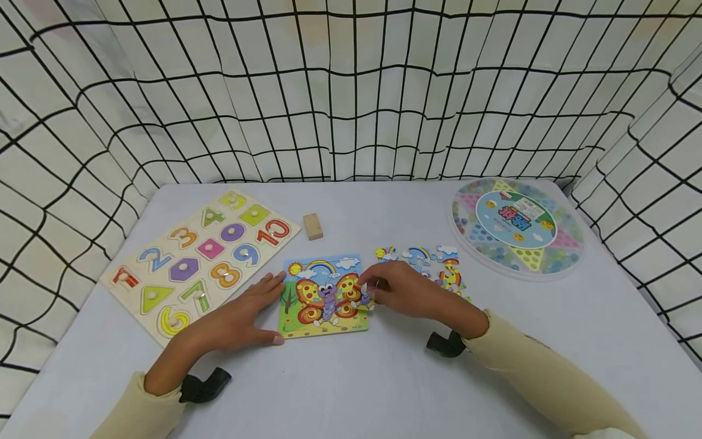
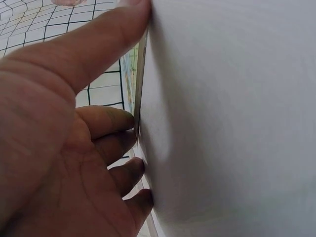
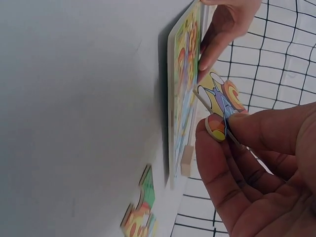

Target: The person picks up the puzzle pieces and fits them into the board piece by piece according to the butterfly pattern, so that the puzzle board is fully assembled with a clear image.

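A butterfly picture puzzle board (image 1: 323, 333) lies on the white table in front of the person. The left hand (image 1: 236, 323) rests beside it, fingers spread and thumb touching its left edge in the head view. Between thumb and fingers, the right hand (image 1: 408, 291) pinches a puzzle piece (image 3: 222, 98) showing part of a purple butterfly body, held tilted over the board's right edge. Loose puzzle pieces (image 1: 451, 274) lie to the right, partly hidden behind the right hand. In the left wrist view, the left fingertips (image 2: 126, 121) meet the board's edge.
A wooden number-and-shape board (image 1: 128, 297) lies at the left, partly behind the left hand. A small wooden block (image 1: 313, 226) sits beyond the puzzle. A round clear case of colored beads (image 1: 515, 219) stands back right. Black-lined netting (image 1: 351, 91) encloses the table.
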Demonstrator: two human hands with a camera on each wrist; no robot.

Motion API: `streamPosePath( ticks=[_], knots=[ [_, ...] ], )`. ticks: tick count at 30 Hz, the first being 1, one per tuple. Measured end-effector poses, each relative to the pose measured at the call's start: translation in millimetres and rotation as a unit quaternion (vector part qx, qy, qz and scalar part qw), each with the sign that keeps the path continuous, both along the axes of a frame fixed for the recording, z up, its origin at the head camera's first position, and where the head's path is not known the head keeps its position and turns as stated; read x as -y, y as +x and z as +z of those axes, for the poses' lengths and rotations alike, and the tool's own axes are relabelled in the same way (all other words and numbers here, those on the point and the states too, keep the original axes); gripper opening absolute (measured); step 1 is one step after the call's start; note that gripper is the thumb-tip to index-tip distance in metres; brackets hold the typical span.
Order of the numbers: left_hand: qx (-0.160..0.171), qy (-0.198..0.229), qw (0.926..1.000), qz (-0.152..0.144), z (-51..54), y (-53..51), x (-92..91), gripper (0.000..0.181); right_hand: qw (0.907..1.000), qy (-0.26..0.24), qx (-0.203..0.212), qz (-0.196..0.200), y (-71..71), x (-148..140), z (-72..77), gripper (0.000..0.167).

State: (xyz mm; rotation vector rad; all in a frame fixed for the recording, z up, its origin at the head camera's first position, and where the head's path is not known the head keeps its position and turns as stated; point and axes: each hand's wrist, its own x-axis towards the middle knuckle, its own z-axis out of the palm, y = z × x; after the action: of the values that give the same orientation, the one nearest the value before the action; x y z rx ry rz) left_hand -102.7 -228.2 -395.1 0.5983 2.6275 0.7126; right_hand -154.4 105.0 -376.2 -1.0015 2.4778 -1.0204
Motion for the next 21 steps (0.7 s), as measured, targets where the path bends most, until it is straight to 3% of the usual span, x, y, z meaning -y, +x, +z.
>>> streamPosePath(
  ticks=[14, 21],
  knots=[
    [0.0, -0.004, 1.0, 0.002, 1.0, 0.0, 0.4, 0.098, 0.9992, 0.004, 0.033, 0.023, 0.6, 33, -2.1, 0.025],
    [-0.003, -0.003, 1.0, -0.001, 0.4, -1.3, 1.6, 0.1, 0.999, -0.003, 0.024, 0.038, 0.7, 40, -0.5, 0.023]
  ],
)
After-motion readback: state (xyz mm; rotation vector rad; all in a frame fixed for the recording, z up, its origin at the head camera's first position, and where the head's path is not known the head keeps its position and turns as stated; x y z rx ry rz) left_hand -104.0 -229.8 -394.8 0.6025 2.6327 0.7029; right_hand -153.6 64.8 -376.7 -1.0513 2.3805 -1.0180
